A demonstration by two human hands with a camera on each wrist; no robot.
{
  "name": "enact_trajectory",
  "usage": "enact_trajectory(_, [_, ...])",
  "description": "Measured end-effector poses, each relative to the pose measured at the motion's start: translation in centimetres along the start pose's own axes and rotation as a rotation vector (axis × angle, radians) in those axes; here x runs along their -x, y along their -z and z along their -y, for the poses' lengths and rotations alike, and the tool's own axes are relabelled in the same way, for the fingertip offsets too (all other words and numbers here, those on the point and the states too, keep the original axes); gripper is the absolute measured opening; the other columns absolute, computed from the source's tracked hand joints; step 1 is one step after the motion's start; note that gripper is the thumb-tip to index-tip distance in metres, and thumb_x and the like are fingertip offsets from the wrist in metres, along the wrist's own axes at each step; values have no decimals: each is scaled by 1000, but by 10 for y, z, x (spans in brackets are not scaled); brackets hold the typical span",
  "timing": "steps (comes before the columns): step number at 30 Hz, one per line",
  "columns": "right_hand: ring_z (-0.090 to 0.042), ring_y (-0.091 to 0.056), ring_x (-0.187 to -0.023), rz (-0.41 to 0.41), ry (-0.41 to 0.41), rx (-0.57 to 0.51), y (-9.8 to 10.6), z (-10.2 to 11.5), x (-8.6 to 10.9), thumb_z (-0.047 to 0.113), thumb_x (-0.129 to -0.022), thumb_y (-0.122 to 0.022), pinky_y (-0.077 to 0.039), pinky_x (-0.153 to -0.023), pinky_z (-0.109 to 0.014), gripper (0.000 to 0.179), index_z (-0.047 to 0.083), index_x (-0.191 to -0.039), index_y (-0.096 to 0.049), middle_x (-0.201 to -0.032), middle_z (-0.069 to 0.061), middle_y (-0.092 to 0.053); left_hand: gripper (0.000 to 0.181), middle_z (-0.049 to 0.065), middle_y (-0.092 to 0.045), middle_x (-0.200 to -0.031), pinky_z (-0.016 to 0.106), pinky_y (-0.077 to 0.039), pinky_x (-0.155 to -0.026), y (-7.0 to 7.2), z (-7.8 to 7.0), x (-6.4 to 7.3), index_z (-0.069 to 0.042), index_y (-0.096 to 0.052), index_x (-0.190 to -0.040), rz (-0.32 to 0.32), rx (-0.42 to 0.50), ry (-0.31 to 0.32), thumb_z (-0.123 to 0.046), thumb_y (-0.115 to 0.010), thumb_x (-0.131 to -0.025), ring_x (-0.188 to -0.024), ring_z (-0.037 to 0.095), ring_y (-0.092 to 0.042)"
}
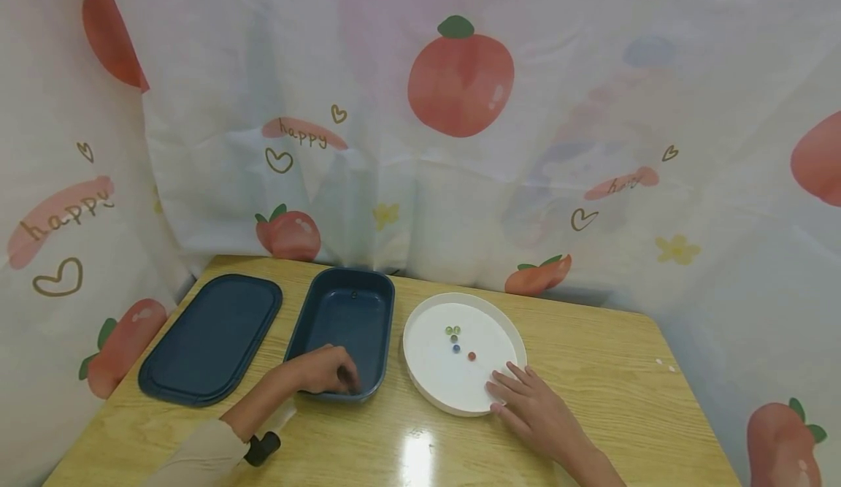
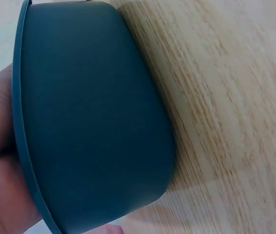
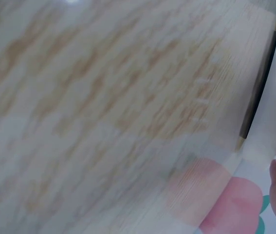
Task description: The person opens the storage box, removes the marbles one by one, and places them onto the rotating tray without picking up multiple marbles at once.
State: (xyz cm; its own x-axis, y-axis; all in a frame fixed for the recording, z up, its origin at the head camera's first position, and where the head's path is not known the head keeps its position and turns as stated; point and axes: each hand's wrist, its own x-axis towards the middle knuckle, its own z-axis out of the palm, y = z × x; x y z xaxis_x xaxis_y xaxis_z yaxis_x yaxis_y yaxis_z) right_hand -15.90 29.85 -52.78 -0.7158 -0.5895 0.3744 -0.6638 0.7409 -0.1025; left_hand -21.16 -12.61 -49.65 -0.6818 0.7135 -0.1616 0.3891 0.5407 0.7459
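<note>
My left hand [image 1: 326, 370] reaches over the near end of a dark blue rectangular container [image 1: 348, 317], fingers curled down inside it. In the left wrist view the container's outer wall [image 2: 91, 112] hides the fingertips, so whatever they may hold is out of sight. To the right is a round white tray [image 1: 436, 379] with a raised rim. On it lie several small glass marbles: green ones [image 1: 450, 331], a greyish one [image 1: 454, 339], a blue one [image 1: 456, 349] and a reddish-brown one [image 1: 471, 356]. My right hand [image 1: 535, 408] rests at the tray's near right rim, fingers extended.
A dark blue lid [image 1: 212, 339] lies flat left of the container. All stand on a wooden table [image 1: 591, 355]. Small white spots [image 1: 665, 364] mark its right side. A fruit-printed curtain [image 1: 368, 56] surrounds the table at the back and sides.
</note>
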Motion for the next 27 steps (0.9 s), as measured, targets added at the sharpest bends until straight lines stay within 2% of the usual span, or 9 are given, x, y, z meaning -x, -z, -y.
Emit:
enact_trajectory(5, [-30,-53,-129,8,-4,5,0,0,0,32,-91,-73,-25,-115,-38,35,18,-123,-74,-129,0,-66,18,-8,-72,-84,23,-53,-70,1,2,0,-12,-80,-88,-6,-14,-13,5,-76,-84,-77,3,-66])
enact_trajectory(14, [-32,-53,-129,11,4,-4,-1,-2,0,32,-92,-72,-10,-118,-27,34,17,-123,-74,-128,-1,-67,12,-2,-75,-86,24,-54,-70,7,5,-1,-12,-81,-87,-43,37,-27,-1,-77,-84,-78,4,-67])
enact_trajectory(21, [-32,-53,-128,-1,16,-3,-1,-3,-1,31,-92,-72,-14,-118,-29,34,16,-122,-74,-128,-1,-67,5,-7,-74,-85,24,-54,-68,12,11,-3,-11,-82,-88,-131,75,-65,-8,-77,-87,-77,4,-67])
enact_trajectory(23, [-32,-53,-128,1,14,-2,-1,-3,-1,32,-92,-72,-10,-118,-27,34,16,-122,-74,-128,-1,-67,5,-6,-74,-87,25,-54,-68,13,10,-3,-10,-81,-90,-170,74,-66,-10,-77,-87,-78,5,-67])
enact_trajectory(27, [-31,-53,-129,14,3,7,0,-1,0,32,-91,-72,-15,-118,-29,35,17,-122,-74,-128,0,-67,8,-3,-74,-91,24,-54,-68,13,5,-3,-8,-81,-94,-277,54,-59,-11,-76,-89,-82,9,-67])
